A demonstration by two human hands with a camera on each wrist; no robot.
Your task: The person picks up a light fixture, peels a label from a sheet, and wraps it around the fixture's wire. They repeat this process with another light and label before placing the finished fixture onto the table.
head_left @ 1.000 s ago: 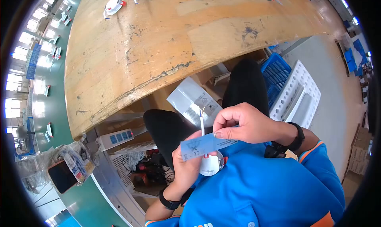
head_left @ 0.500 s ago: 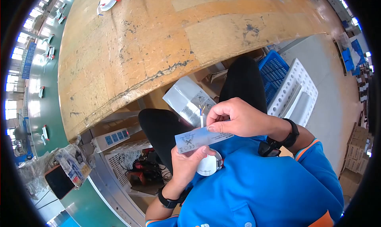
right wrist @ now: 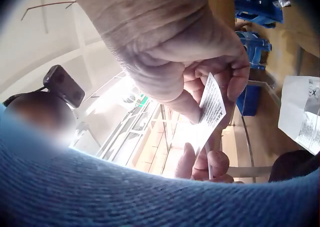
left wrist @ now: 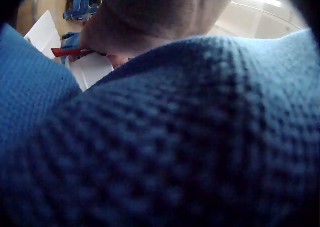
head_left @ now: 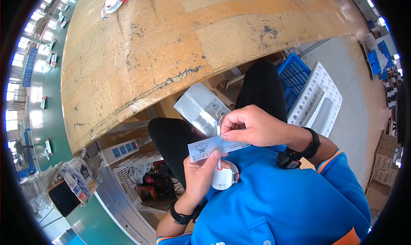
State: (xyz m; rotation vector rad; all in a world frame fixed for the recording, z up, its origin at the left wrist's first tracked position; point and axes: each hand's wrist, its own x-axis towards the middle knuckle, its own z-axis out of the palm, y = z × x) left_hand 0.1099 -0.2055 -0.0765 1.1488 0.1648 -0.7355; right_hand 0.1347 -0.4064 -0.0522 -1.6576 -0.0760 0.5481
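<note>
A silvery printed label (head_left: 202, 150) is stretched across a thin white cable (head_left: 218, 130) in front of the shirt. The right hand (head_left: 254, 127) pinches the label's right part between thumb and fingers. The left hand (head_left: 200, 172) grips the cable just under the label, its thumb at the label's lower edge. Bare wire ends stick up from the cable's top. Below hangs the round white downlight (head_left: 221, 181), close against the shirt and partly covered by the left hand. In the left wrist view, blue cloth hides most; the downlight's red clip (left wrist: 70, 52) shows.
A clear bag with printed labels (head_left: 201, 106) lies on the lap under the worn wooden table (head_left: 141, 44). Several downlights (head_left: 114, 3) sit at the table's far side. A blue crate (head_left: 295, 74) and a white perforated tray (head_left: 319, 95) stand at the right, a power strip (head_left: 120, 151) at left.
The label has shifted slightly left and up, and the left thumb has come up onto its lower edge. The right hand keeps its pinch. The view has also shifted slightly.
</note>
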